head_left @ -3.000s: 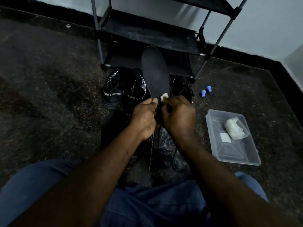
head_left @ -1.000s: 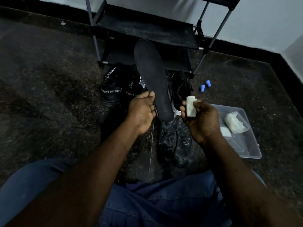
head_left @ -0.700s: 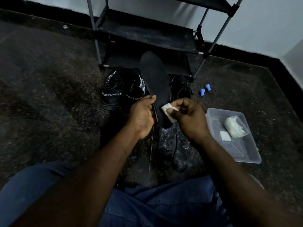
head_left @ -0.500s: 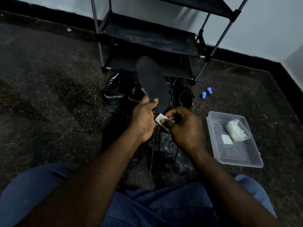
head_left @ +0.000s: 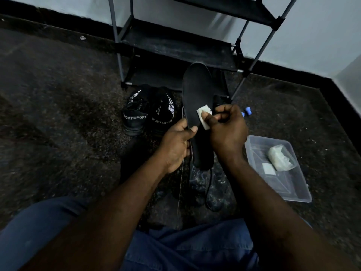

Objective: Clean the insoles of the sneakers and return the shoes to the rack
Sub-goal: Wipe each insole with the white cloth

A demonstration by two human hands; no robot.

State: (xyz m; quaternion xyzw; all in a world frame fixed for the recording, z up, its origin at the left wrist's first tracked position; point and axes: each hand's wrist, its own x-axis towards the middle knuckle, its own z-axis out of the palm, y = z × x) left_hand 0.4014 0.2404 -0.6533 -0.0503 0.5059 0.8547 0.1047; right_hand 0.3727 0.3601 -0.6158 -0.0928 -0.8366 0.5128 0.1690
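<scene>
Insole (head_left: 197,90), black and long, stands nearly upright in front of us, its toe end up toward the far shoe rack (head_left: 175,45), and our left hand (head_left: 175,145) pinches its left edge between thumb and curled fingers. Our right hand (head_left: 227,132) pinches a small white wipe (head_left: 204,114) and presses it against the insole's right side, just above the left thumb. We see a pair of black sneakers (head_left: 148,116) to the left of it, a clear tray (head_left: 293,190) to the near right

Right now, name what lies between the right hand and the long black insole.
A small white folded wipe, pinched in the right hand, pressed against the insole; the head view shows it.
</scene>
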